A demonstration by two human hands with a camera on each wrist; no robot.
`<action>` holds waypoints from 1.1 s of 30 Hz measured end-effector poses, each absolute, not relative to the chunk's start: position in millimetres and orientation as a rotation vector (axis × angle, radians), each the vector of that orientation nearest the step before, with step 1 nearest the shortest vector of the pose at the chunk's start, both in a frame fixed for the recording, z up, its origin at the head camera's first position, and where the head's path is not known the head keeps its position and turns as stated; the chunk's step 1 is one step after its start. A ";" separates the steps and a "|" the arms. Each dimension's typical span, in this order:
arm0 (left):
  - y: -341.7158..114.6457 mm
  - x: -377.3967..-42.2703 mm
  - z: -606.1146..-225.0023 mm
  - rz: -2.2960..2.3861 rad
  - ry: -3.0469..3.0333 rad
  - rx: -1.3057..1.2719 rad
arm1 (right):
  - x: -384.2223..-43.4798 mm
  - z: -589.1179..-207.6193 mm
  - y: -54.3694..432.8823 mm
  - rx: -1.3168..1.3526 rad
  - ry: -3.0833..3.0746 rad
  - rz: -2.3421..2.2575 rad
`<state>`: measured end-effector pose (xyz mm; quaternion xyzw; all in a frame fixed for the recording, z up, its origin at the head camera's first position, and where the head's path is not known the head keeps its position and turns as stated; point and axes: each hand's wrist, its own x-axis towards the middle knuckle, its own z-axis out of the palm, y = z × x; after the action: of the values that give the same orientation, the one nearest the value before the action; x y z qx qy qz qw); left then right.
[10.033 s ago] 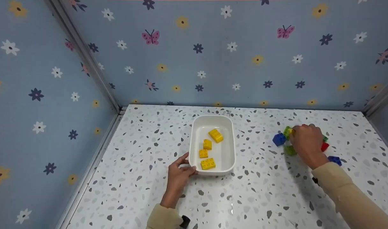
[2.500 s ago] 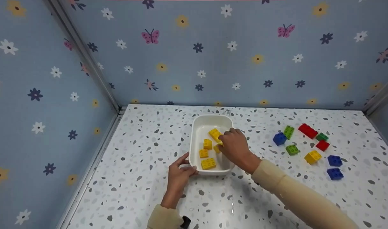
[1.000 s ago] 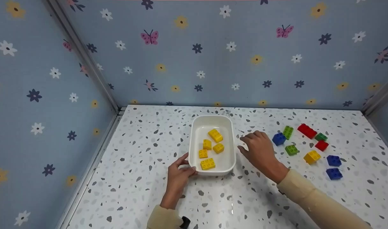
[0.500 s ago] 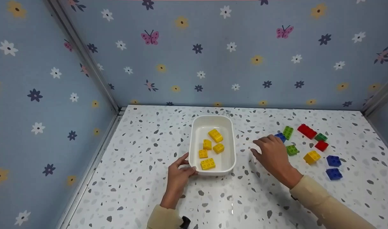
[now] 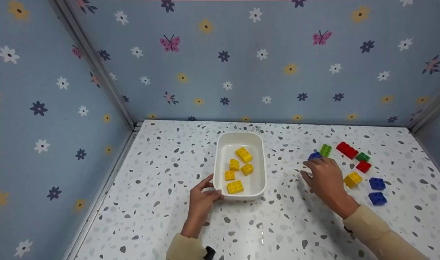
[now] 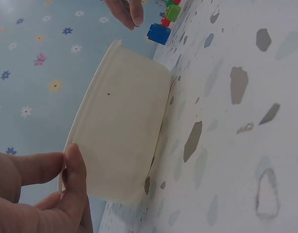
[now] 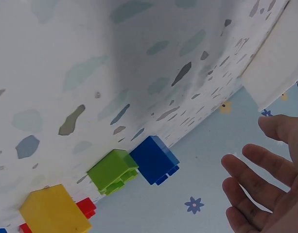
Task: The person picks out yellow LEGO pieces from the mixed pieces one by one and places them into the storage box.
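My left hand [image 5: 202, 202] pinches the near-left corner rim of a white plastic tub [image 5: 264, 166]; the left wrist view shows thumb and fingers on that rim. Inside the tub lie several yellow building bricks [image 5: 244, 155]. My right hand [image 5: 326, 180] hovers over the table at the left side of the loose bricks, its fingers relaxed and holding nothing. Just beyond its fingers is a blue brick [image 5: 314, 155], partly covered. A lime green brick [image 7: 112, 170] shows in the right wrist view but is hidden by the hand in the head view. To the right sits a yellow brick [image 5: 352, 179].
Around the right side of the speckled table [image 5: 155, 162] lie a long lime brick [image 5: 325, 150], a long red brick [image 5: 347, 150], a dark green brick [image 5: 362, 157], a smaller red brick [image 5: 363, 166] and two blue bricks [image 5: 377, 198]. Patterned walls [image 5: 241, 72] enclose the back and sides.
A yellow brick carried by the right hand was put into the tub. The emptied right hand has since moved right, back toward the loose bricks. The left hand stays on the tub.
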<state>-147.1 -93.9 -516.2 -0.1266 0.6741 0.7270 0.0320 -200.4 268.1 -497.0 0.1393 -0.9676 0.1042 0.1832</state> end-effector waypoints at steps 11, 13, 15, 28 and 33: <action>-94.1 -145.6 -517.7 2.257 2.065 -0.379 | -191.7 -502.9 286.0 0.321 -2.718 0.294; -93.9 -145.8 -517.5 2.254 2.068 -0.385 | -191.1 -504.3 290.0 0.321 -2.685 0.273; -94.0 -146.0 -517.5 2.256 2.066 -0.388 | -190.4 -505.1 294.5 0.320 -2.666 0.263; -94.7 -147.1 -516.6 2.254 2.062 -0.401 | -186.3 -503.6 314.7 0.214 -2.713 0.288; -93.4 -146.7 -516.7 2.249 2.076 -0.403 | -185.6 -504.0 322.3 0.197 -2.711 0.294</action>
<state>-146.7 -93.4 -516.7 -0.1304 0.6722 0.7282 0.0275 -185.6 322.3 -504.0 0.0707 -0.9710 0.1054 0.2025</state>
